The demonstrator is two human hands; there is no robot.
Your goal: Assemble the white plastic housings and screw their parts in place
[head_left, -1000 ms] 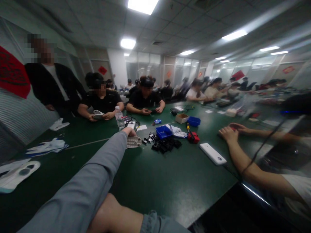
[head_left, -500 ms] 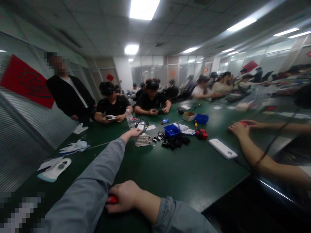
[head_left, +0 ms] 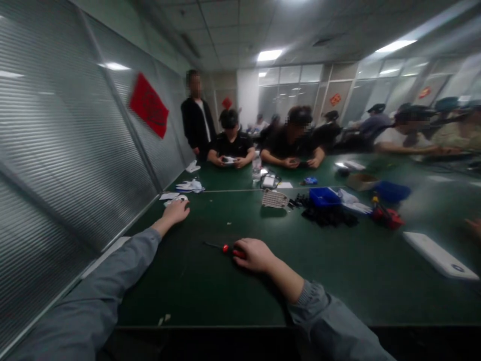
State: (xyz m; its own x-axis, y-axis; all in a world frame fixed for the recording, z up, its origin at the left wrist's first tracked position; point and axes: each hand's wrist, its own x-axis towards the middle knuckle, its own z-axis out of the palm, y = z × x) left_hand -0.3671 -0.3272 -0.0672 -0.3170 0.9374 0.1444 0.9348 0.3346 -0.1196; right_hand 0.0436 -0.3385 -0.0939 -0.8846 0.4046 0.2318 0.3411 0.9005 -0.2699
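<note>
The left hand (head_left: 176,213) has moved from beside the ribbed plate (head_left: 275,199) to the white shell (head_left: 171,202) near the table's left edge; its fingers bend loosely over the shell, though I cannot tell whether they grip it. The right hand (head_left: 256,254), closed around the handle of a red-and-black screwdriver (head_left: 225,248), is low at the green tabletop (head_left: 210,291), shaft pointing left.
</note>
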